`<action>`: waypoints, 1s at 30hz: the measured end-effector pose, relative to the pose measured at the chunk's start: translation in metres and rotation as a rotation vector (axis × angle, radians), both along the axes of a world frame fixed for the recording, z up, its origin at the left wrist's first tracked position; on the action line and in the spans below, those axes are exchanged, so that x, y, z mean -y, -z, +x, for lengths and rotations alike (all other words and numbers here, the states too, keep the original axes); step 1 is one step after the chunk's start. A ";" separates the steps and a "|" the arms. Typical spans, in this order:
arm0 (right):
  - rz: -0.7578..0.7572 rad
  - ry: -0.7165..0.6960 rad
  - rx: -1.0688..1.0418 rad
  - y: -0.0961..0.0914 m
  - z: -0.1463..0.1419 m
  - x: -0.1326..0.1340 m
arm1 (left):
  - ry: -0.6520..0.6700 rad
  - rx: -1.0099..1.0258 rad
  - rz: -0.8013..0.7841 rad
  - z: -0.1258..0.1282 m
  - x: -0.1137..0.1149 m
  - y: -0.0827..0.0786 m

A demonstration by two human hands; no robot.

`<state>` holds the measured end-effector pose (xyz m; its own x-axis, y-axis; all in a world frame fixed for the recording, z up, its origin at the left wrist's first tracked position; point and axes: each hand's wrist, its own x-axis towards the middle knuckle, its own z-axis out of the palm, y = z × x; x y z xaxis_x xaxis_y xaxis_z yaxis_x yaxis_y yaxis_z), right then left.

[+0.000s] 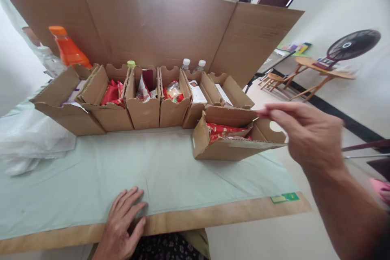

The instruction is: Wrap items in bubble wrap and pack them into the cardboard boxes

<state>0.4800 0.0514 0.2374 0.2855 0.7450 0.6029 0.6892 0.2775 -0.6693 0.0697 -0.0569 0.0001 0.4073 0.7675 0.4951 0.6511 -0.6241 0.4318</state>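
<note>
My left hand (123, 219) lies on the pale green cloth (170, 170) by the table's front edge, its fingers stretched out and holding nothing. Over the right end of a separate cardboard box (231, 152), my right hand (313, 134) has thumb and fingers pinched together. The fingertips meet near the box's far wall; what they hold, if anything, cannot be made out. Red printed packets (225, 131) lie inside this box. Behind it stands a row of open cardboard boxes (143, 113), holding a red packet (112, 93), a clear-wrapped snack (173, 90) and white cartons (197, 92), among others.
A tall cardboard screen (152, 24) rises behind the row. An orange bottle (70, 50) and clear bottles (199, 66) stand between them. Crumpled clear plastic (33, 138) lies at left. A green label (284, 198) sits at the front right edge. A fan (350, 48) stands beyond.
</note>
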 end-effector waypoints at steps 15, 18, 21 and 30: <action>-0.214 0.120 -0.622 0.198 0.079 0.033 | 0.273 0.304 -0.711 0.222 -0.119 -0.033; -0.170 0.142 -0.627 0.199 0.093 0.019 | 0.276 0.319 -0.673 0.242 -0.124 -0.025; -0.203 0.171 -0.573 0.210 0.098 0.019 | 0.298 0.299 -0.650 0.241 -0.128 -0.019; -0.429 0.188 0.469 0.263 0.033 0.092 | 0.390 -0.246 -0.402 0.153 -0.057 -0.029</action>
